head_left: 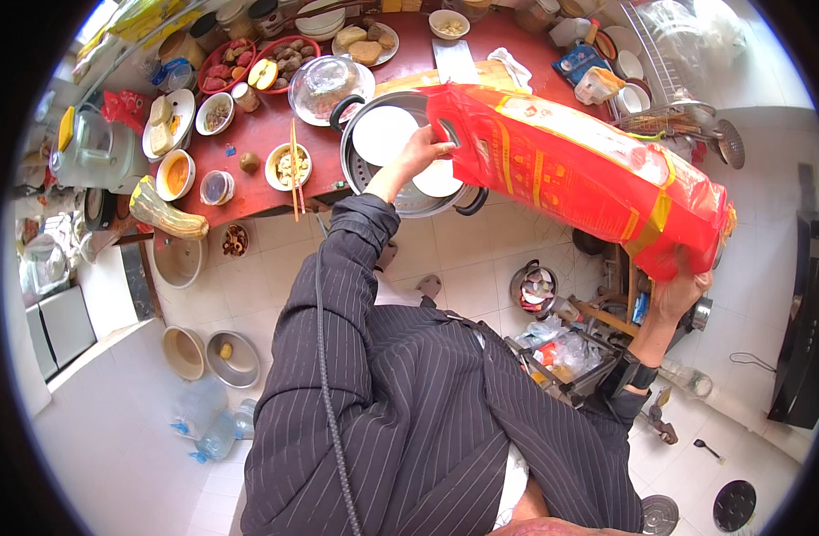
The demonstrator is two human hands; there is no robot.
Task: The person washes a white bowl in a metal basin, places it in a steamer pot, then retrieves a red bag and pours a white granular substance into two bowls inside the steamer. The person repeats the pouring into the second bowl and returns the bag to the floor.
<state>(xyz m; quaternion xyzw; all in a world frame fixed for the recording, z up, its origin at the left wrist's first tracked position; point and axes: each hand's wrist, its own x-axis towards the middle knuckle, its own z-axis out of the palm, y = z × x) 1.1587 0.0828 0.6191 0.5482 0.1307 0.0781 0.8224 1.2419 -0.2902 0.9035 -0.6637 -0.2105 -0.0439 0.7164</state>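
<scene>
A large, full red plastic bag (552, 170) with yellow bands is held up in both my hands, slanting over the right side of the table. My left hand (415, 154) is closed on its upper left end, beside the handle cut-out. At the lower right end, my right hand (682, 293) grips the bag from beneath; part of its fingers is hidden. Below my left hand stands a metal steamer pot (360, 165) with dark handles, at the table's front edge. Two round white things (384, 134) lie in it; I cannot tell whether they are bowls.
The red table (257, 170) carries a bowl with chopsticks (289, 167), a glass lid (327, 82), red baskets (226, 67) and a squash (166, 210). A dish rack (659, 67) stands at the right. Basins (233, 357) and water bottles (217, 438) are on the floor.
</scene>
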